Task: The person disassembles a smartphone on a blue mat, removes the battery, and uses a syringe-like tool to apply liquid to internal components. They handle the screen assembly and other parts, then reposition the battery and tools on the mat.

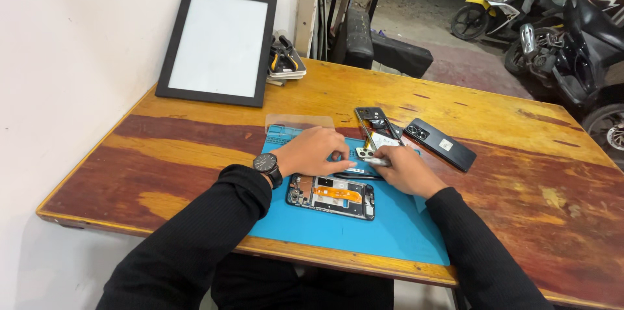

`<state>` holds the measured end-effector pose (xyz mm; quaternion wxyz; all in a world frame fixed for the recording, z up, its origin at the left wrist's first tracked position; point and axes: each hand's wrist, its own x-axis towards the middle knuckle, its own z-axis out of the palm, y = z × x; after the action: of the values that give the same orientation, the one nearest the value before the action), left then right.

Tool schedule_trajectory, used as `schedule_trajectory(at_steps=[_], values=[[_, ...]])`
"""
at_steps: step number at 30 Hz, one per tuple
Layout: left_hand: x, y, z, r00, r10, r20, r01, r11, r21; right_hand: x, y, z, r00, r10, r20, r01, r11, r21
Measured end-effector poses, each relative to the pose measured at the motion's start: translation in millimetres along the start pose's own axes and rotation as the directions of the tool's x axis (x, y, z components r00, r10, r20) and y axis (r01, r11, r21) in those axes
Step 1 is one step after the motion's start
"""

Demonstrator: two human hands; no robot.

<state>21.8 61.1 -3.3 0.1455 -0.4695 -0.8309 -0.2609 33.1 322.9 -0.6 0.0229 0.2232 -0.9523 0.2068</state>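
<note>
The left hand [312, 151] and right hand [404, 170] both pinched a small silver part [367, 154] above the blue mat [390, 232], just beyond the opened phone [331, 196] on the desk [520, 173].

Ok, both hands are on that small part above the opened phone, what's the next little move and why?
Probably keep the left hand pressing the small part flat on the blue mat while the right hand eases its silvery tool under an edge. The part looks tiny and the opened phone lies close below.
</note>
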Motion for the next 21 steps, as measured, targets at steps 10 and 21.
schedule_trajectory(at_steps=[10, 21], values=[[11.4, 24.7, 8.1, 0.957, -0.122, -0.262, 0.052, 0.964, -0.259, -0.4, -3.4, -1.6, 0.998, 0.059, -0.026, -0.037, 0.859, 0.51], [13.3, 21.1, 12.0, 0.925, -0.013, -0.381, -0.051, 0.987, -0.155, -5.1, -8.7, -3.1, 0.951, 0.105, 0.292, -0.309, 0.378, 0.873]])
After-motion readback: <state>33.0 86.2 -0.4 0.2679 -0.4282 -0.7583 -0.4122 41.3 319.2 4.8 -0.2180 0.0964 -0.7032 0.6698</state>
